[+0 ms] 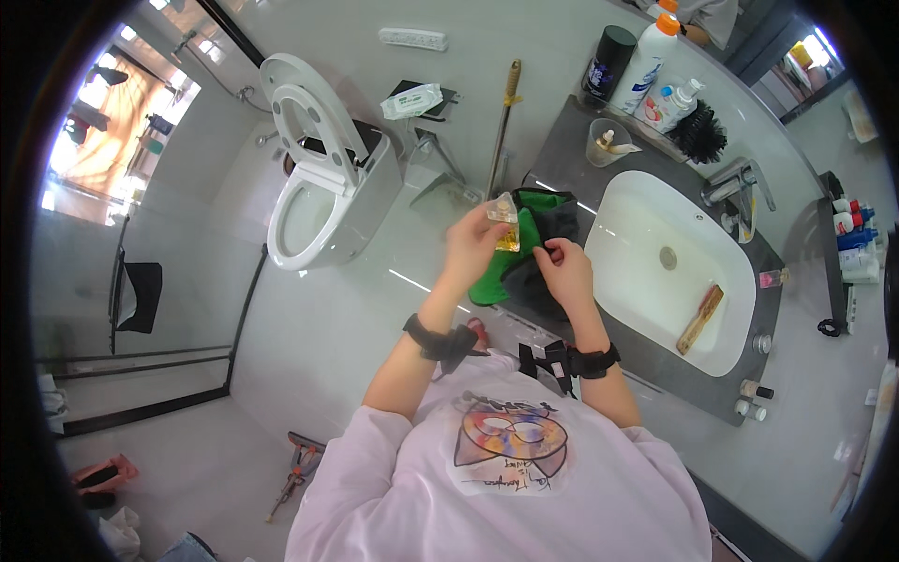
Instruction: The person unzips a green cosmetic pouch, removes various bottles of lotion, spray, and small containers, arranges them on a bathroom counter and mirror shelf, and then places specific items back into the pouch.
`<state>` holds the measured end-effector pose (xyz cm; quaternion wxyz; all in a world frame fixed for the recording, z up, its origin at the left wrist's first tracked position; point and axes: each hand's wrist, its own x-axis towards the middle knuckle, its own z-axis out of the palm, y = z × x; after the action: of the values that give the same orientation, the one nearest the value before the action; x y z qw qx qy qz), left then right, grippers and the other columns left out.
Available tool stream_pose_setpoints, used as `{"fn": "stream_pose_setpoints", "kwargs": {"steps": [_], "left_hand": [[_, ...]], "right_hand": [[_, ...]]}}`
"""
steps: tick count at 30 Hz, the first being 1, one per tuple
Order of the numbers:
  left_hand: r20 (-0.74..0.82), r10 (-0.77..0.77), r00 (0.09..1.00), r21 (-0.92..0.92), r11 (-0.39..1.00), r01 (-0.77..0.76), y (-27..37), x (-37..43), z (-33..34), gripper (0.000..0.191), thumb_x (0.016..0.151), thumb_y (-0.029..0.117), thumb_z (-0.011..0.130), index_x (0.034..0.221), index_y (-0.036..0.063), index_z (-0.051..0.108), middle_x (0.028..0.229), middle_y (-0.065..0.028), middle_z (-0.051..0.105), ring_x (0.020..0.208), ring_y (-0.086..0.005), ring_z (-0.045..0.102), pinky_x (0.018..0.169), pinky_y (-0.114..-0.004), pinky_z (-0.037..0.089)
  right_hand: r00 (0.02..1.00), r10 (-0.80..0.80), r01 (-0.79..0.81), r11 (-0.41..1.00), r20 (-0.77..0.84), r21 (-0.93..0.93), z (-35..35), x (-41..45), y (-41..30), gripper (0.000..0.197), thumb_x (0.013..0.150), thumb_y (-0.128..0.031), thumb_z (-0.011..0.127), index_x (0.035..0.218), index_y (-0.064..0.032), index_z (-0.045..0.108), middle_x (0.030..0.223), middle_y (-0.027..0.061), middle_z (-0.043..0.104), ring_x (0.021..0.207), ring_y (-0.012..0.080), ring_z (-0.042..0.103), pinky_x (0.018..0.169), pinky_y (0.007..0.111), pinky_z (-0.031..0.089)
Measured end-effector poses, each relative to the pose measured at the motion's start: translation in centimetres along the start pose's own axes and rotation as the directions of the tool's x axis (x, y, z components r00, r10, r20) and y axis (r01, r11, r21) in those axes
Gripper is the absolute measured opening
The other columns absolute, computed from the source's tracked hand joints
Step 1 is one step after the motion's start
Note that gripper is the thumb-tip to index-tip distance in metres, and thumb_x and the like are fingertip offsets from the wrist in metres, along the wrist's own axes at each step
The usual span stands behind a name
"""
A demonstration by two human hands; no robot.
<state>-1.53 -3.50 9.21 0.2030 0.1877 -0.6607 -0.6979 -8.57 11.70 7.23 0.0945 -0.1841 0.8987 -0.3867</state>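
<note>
My left hand (472,247) grips a small clear glass bottle (507,239) of yellow liquid, which looks like a perfume bottle with a clear cap. It is held upright over the left edge of the grey countertop (635,362). Behind and beneath the bottle lies a green and dark grey cloth item (528,221), perhaps a pouch, partly covered by both hands. My right hand (567,275) hovers over or rests on its dark part with curled fingers; whether it pinches the fabric is not clear. To the right is a white washbasin (632,267) with a wooden-handled brush (700,319) inside.
A glass shelf holds a black spray can (609,63), a white bottle (645,63) and a black brush (699,133). Near the chrome faucet (730,184) stands a plastic cup (605,142). Small bottles (755,390) line the counter's right end. A toilet (309,218) and a dustpan (442,183) are at left.
</note>
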Motion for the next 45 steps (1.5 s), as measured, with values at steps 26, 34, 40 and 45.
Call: {"fn": "stream_pose_setpoints", "kwargs": {"steps": [26,34,40,45], "left_hand": [[0.232,0.188,0.954,0.187,0.954,-0.234,-2.7,-0.6,2.2,0.039,0.075,-0.003,0.061,0.112,0.0017,0.053,0.103,-0.0098,0.059,0.092,-0.0156,0.058,0.076,-0.027,0.048],[0.196,0.280,0.940,0.225,0.920,-0.321,-4.7,-0.9,2.7,0.047,0.071,-0.005,0.059,0.115,0.0043,0.046,0.110,-0.0151,0.055,0.098,-0.0260,0.056,0.080,-0.033,0.045],[0.228,0.336,0.914,0.113,0.923,-0.368,-6.1,-0.6,2.8,0.057,0.064,-0.003,0.054,0.120,-0.0009,0.042,0.114,-0.0208,0.050,0.106,-0.0370,0.047,0.088,-0.037,0.040],[0.287,0.341,0.895,0.299,0.856,-0.422,-5.8,0.2,2.4,0.057,0.062,-0.005,0.053,0.118,-0.0011,0.045,0.113,-0.0208,0.051,0.106,-0.0374,0.047,0.088,-0.038,0.040]], "right_hand": [[1.000,-0.011,-0.002,0.111,0.003,0.994,-7.5,-1.7,-1.8,0.018,0.081,-0.009,0.047,0.096,0.0005,0.052,0.104,0.0092,0.056,0.099,0.0182,0.052,0.088,0.032,0.039],[0.907,-0.419,0.407,0.848,-0.042,0.339,-3.4,-1.9,-2.5,0.013,0.080,-0.009,0.054,0.088,0.0003,0.058,0.118,0.0183,0.050,0.120,0.0346,0.039,0.097,0.038,0.031],[0.822,-0.567,0.569,0.822,-0.051,0.024,-0.9,-2.1,-3.0,0.030,0.079,-0.006,0.052,0.108,-0.0019,0.051,0.123,0.0208,0.045,0.120,0.0379,0.036,0.099,0.042,0.031],[0.824,-0.563,0.557,0.826,-0.073,-0.081,-0.9,-1.5,-3.9,0.050,0.076,-0.005,0.052,0.125,-0.0025,0.038,0.124,0.0201,0.044,0.119,0.0371,0.037,0.099,0.041,0.031]]}}
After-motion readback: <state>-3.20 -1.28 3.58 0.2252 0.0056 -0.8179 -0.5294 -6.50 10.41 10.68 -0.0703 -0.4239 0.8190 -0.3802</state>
